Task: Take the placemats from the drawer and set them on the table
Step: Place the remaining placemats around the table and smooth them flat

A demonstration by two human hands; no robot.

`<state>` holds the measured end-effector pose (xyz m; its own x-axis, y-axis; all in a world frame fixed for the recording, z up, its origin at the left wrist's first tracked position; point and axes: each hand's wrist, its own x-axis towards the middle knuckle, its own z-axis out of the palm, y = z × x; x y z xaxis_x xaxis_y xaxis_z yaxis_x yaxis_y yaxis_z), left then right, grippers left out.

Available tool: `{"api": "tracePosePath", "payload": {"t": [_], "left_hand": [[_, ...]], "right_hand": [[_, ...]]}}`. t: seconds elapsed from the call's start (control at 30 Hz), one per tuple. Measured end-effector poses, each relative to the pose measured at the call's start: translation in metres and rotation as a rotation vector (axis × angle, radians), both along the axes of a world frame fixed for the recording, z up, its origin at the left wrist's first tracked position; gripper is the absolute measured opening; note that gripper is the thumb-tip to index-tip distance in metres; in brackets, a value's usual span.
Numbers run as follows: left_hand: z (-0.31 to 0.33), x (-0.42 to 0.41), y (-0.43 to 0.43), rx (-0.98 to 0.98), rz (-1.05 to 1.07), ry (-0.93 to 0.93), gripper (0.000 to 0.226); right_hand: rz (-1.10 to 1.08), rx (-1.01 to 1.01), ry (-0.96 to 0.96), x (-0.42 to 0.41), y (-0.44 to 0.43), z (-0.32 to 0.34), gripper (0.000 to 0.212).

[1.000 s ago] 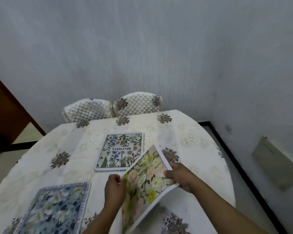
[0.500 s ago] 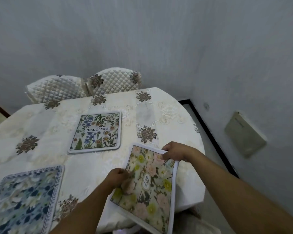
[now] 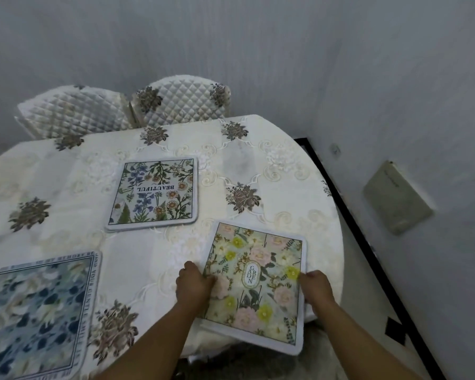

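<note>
- Placemat (image 3: 255,286) now flat on table (image 3: 154,259), earlier lifted.
- Left hand (image 3: 194,286) and right hand (image 3: 316,289) fingers grip its side edges.
- Two mats (image 3: 155,192) (image 3: 36,319) beside; grey wall (image 3: 231,50) behind.

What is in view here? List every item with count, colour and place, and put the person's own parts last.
BEAUTIFUL placemat: one, white with blue and orange flowers, flat at the table's middle.
Blue placemat: one, blue and white with a lettered border, at the near left, partly out of frame.
GARDEN placemat: one, pale green with pink and yellow flowers, at the near right edge, its near corner over the table's rim.
Table: one, under a cream embroidered cloth with brown flower motifs.
Chairs: two, with white quilted covers, at the far side against the wall.
Wall plate: one, grey-green, low on the right wall.
Left hand: on the GARDEN placemat's left edge.
Right hand: on its right edge.
</note>
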<state>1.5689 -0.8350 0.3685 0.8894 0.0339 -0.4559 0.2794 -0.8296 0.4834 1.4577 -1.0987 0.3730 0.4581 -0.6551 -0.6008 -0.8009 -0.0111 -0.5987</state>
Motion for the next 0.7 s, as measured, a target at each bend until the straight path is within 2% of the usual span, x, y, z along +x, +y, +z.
{"api": "tracePosePath", "payload": {"t": [0.1, 0.17, 0.33, 0.43, 0.57, 0.7], "left_hand": [[0.001, 0.001, 0.006, -0.109, 0.014, -0.026, 0.029], [0.006, 0.002, 0.008, -0.157, 0.059, -0.071, 0.021], [0.020, -0.005, 0.021, -0.146, 0.094, -0.247, 0.022], [0.023, -0.016, 0.036, -0.142, 0.114, -0.305, 0.024], [0.019, -0.034, 0.053, -0.134, 0.153, -0.327, 0.026], [-0.003, -0.054, 0.064, -0.117, 0.185, -0.254, 0.024]], "right_hand": [[0.014, -0.135, 0.025, -0.008, 0.013, -0.007, 0.020], [0.056, -0.198, -0.031, 0.001, 0.018, 0.001, 0.020], [0.199, -0.372, -0.203, 0.038, 0.027, 0.025, 0.026], [0.303, -0.459, -0.222, 0.056, 0.030, 0.031, 0.026], [0.405, -0.532, -0.208, 0.062, 0.040, 0.021, 0.025], [0.440, -0.546, -0.157, 0.044, 0.050, -0.010, 0.027]]}}
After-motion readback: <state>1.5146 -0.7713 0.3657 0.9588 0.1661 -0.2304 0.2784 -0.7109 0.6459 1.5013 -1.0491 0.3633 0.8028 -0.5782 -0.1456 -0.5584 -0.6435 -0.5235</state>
